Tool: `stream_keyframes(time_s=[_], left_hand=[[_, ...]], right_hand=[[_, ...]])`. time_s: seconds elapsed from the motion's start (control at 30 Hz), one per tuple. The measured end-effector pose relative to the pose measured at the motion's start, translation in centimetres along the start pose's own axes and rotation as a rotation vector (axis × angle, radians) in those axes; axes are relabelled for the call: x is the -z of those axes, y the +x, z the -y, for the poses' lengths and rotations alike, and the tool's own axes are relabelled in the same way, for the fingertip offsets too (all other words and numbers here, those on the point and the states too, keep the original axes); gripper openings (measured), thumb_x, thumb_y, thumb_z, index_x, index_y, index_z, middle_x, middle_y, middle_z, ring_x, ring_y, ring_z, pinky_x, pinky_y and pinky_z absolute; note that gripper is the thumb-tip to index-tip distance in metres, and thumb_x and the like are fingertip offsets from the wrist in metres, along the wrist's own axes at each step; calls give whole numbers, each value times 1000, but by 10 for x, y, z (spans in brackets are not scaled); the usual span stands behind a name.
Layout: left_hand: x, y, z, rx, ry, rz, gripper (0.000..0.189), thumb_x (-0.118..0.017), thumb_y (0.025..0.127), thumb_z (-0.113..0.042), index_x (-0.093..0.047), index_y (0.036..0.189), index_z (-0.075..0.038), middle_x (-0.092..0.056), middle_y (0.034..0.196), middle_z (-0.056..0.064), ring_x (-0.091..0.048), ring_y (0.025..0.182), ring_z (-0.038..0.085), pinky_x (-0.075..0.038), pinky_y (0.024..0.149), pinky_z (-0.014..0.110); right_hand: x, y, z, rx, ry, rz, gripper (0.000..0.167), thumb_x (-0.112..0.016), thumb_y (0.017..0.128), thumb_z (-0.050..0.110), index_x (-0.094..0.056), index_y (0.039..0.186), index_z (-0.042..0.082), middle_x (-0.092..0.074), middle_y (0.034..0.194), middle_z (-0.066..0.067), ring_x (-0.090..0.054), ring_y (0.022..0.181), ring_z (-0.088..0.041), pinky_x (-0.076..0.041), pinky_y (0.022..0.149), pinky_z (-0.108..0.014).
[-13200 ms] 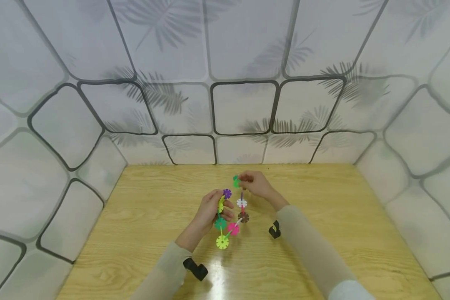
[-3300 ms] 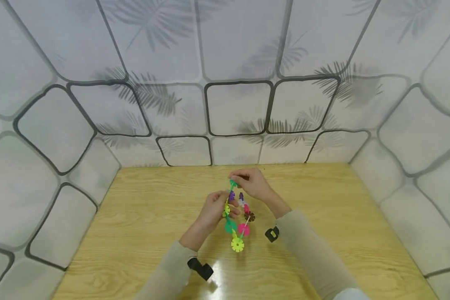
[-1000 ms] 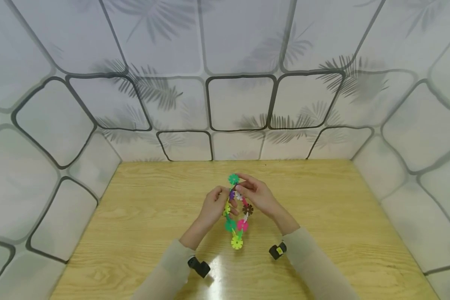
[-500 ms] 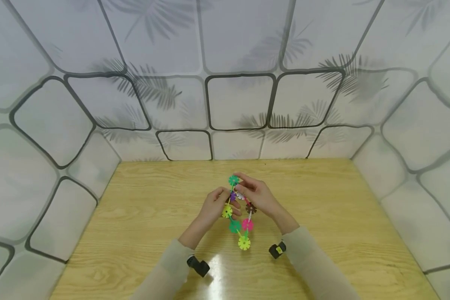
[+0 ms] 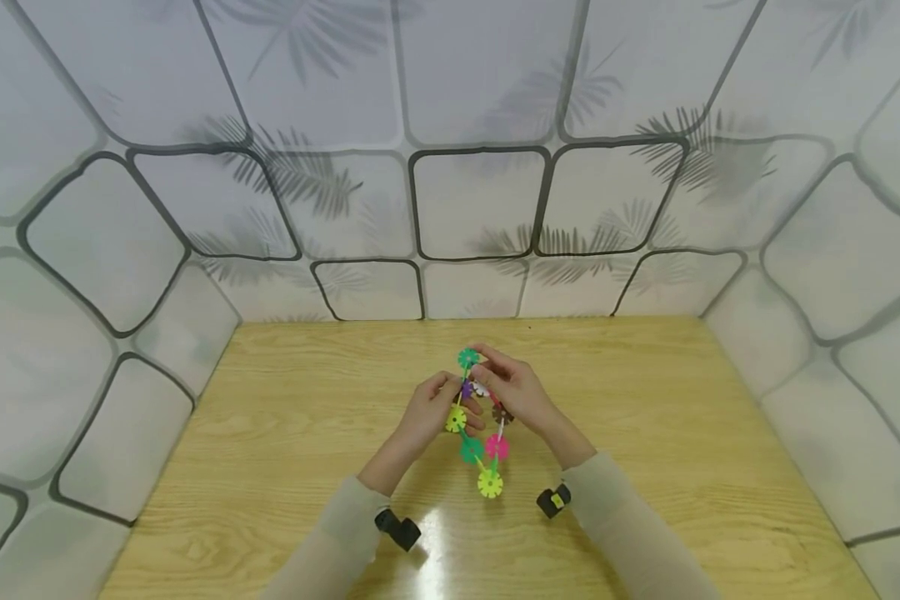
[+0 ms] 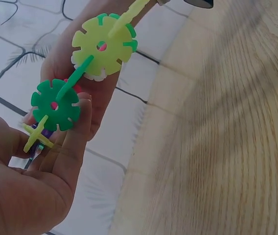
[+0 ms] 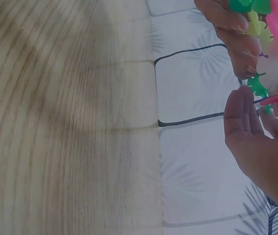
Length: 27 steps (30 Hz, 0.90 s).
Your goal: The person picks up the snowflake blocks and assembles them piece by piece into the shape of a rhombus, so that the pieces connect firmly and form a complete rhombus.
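A loop-like chain of notched interlocking plastic discs (image 5: 472, 451) hangs between both hands over the table. My left hand (image 5: 426, 412) pinches the chain by its purple disc (image 5: 467, 389), thumb on top, other fingers behind it. My right hand (image 5: 521, 396) pinches the other side of the chain near the white disc (image 5: 481, 389), hiding part of it. A teal disc (image 5: 468, 358) stands up at the top, at my right fingertips. Lower down hang a pink disc (image 5: 497, 447) and a yellow disc (image 5: 491, 483). In the left wrist view a green disc (image 6: 56, 105) overlaps my fingers.
The wooden table (image 5: 307, 400) lies under both forearms. A patterned backdrop (image 5: 480, 208) rises behind and at both sides of it. Black wrist mounts (image 5: 397, 530) sit on both sleeves.
Earlier my right hand held a green disc apart; the top disc then joined the chain beside the purple one. My right hand has since taken the chain's white-disc side and brought it closer.
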<state>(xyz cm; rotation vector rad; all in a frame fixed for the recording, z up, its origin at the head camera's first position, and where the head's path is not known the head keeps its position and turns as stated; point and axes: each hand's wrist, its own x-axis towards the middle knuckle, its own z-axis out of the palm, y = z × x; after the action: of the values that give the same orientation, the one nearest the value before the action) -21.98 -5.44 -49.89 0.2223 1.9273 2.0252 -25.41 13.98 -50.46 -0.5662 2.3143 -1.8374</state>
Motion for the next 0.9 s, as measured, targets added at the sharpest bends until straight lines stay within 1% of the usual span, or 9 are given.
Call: stream_keyframes(time_s=[0.1, 0.2, 0.27, 0.37, 0.43, 0.47, 0.6, 0.7, 0.9], left_hand=[[0, 1, 0, 0, -16, -6, 36, -34, 117, -25, -56, 115, 4, -74, 92, 12, -77, 70, 15, -68, 70, 38], [0, 2, -1, -5, -19, -17, 37, -34, 116, -25, -56, 117, 4, -74, 93, 13, -77, 70, 15, -68, 69, 38], [0, 3, -1, -11, -14, -28, 37, -35, 116, -25, -57, 118, 4, -74, 94, 15, -76, 69, 15, -68, 68, 38], [1, 4, 0, -20, -6, -43, 38, -35, 116, -26, -57, 119, 5, -74, 95, 18, -76, 68, 16, -68, 68, 38], [2, 5, -1, -22, -6, -54, 38, -36, 116, -26, -57, 118, 5, -75, 95, 18, -77, 68, 17, -68, 68, 38], [2, 6, -1, -22, -7, -59, 38, -36, 116, -26, -56, 118, 6, -75, 95, 19, -77, 68, 17, -68, 68, 38], [5, 8, -2, -11, -1, -74, 37, -37, 116, -26, -58, 120, 5, -76, 97, 18, -77, 69, 18, -68, 68, 38], [7, 9, -4, 0, 8, -78, 39, -37, 116, -27, -59, 123, 4, -76, 99, 18, -77, 69, 17, -67, 67, 36], [12, 15, -3, 15, 13, -84, 40, -37, 116, -30, -60, 125, 2, -77, 103, 18, -77, 71, 16, -66, 66, 33]], right_hand=[[1, 0, 3, -10, 17, 14, 48, -55, 112, 21, -48, 158, 9, -70, 126, -26, -51, 74, -13, -44, 62, -23], [3, 0, 4, -20, 29, 22, 48, -52, 113, 23, -47, 159, 10, -69, 123, -25, -52, 80, -16, -45, 66, -25], [4, 0, 3, -25, 24, 27, 49, -50, 114, 26, -46, 159, 9, -68, 126, -26, -55, 87, -17, -49, 73, -26], [6, -1, 0, -43, 16, 22, 49, -48, 115, 30, -46, 159, 10, -64, 141, -23, -61, 108, -15, -55, 90, -28], [7, -2, -2, -55, 7, 9, 48, -48, 114, 31, -49, 157, 10, -65, 135, -25, -62, 106, -16, -56, 89, -28], [7, -2, -3, -63, 2, -1, 47, -49, 114, 31, -51, 156, 9, -66, 131, -25, -61, 101, -15, -55, 85, -27], [7, -2, -7, -108, -13, -59, 41, -55, 112, 30, -63, 143, 4, -69, 105, -17, -58, 85, -11, -52, 76, -24], [6, -2, -9, -140, -7, -95, 38, -61, 109, 28, -69, 133, -1, -74, 107, -9, -66, 89, -9, -58, 82, -25], [5, -1, -14, -149, 74, -94, 34, -64, 107, 21, -70, 126, -7, -72, 92, -3, -69, 78, -14, -62, 72, -29]])
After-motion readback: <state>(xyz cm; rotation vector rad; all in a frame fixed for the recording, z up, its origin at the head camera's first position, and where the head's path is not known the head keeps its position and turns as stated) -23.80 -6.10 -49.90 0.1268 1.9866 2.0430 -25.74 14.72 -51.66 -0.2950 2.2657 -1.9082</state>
